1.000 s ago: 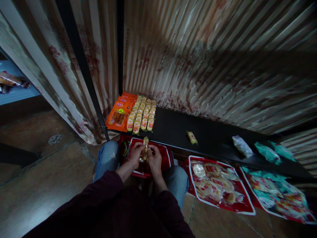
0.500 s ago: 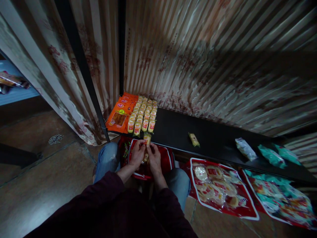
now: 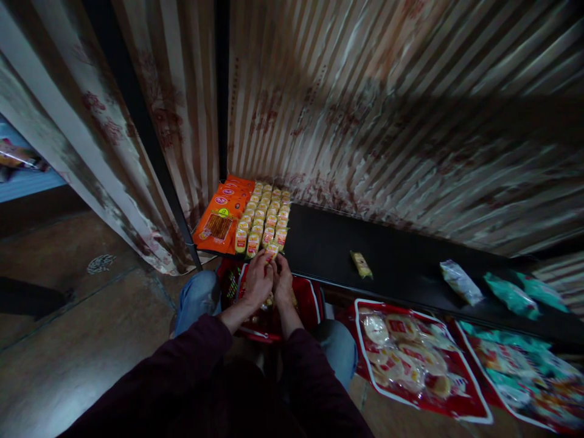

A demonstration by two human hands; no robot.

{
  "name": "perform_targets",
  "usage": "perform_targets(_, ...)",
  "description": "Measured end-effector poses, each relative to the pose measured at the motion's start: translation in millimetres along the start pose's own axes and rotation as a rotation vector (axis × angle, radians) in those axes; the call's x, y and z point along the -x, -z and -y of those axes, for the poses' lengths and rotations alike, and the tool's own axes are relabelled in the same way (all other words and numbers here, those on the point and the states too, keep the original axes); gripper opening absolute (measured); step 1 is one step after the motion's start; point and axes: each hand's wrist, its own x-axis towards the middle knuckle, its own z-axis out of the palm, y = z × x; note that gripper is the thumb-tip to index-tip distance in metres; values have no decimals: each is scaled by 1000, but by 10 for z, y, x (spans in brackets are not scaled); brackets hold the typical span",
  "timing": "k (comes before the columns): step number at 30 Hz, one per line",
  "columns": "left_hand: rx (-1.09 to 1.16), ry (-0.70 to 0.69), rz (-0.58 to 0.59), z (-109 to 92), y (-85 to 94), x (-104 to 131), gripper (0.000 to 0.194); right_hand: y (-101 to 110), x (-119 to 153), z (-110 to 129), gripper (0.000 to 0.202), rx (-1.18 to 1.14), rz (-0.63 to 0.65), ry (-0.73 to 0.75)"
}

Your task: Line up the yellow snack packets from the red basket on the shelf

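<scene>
Both my left hand (image 3: 259, 280) and my right hand (image 3: 283, 281) are closed on one small yellow snack packet (image 3: 272, 250) at the shelf's front edge. The fingertips meet at the packet's near end, and its far end overlaps the front of the stacked packets. Rows of similar yellow snack packets (image 3: 260, 213) stand on the black shelf (image 3: 319, 237). Left of them lie orange snack bags (image 3: 219, 216). Below my hands, between my knees, a red basket (image 3: 312, 304) holds more small packets, partly hidden by my wrists.
A lone yellow packet (image 3: 362, 264) lies mid-shelf. Farther right are a whitish packet (image 3: 460, 281) and teal packets (image 3: 511, 295). Red baskets with white rims, one of round wrapped pastries (image 3: 406, 353), one of teal bags (image 3: 515, 365), stand below. A black post (image 3: 150, 140) rises at left, before a curtain (image 3: 292, 109).
My hands have come closer together and moved forward with the packet, which now reaches the front of the stacked rows. The view has shifted slightly.
</scene>
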Motion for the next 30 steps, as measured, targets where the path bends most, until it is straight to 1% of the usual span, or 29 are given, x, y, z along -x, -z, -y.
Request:
perform_targets(5,-81,-61,23,56,-28,-65,39,-66,-127,-3,40,52,-28,-31)
perform_targets(10,-144,-99,67,58,-29,-71,41,-82,-206,-40,35,84,-41,-41)
perform_targets(13,-166,-133,85,96,-44,-70,41,-77,-228,-78,33,121,-55,-51)
perform_targets(18,-199,-232,122,257,-39,-48,44,-74,-246,-86,28,186,-32,2)
perform_targets(23,-203,-285,173,396,-2,-9,47,-79,-255,-34,23,226,-73,35)
perform_targets(27,-233,-295,183,445,-11,-20,51,-88,-252,-22,21,253,-73,47)
perform_targets(30,-277,-327,184,442,-12,-45,54,-108,-255,-56,19,279,-64,56)
